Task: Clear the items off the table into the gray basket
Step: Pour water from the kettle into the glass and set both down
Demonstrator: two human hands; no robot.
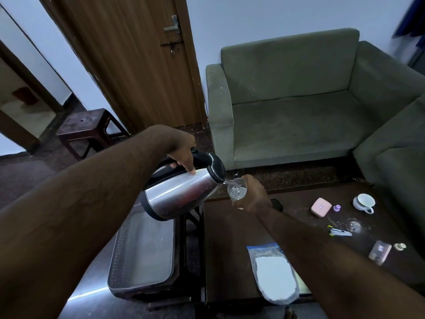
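My left hand (181,155) grips the black handle of a steel electric kettle (181,192), tilted with its spout to the right. Water runs from the spout into a clear glass (237,189) held in my right hand (254,195) above the dark table's (230,231) left end. The gray basket (142,252) stands on the floor left of the table, below the kettle. On the table lie a zip bag of white powder (274,272), a pink case (321,207), a white cup on a saucer (365,201), a stapler (340,231), an empty glass (354,225) and a small bottle (379,252).
A green sofa (289,104) stands behind the table, and a second one (395,171) at the right. A dark stool (87,127) is near the wooden door (128,61) at the left. A black round base (276,203) sits on the table behind my right wrist.
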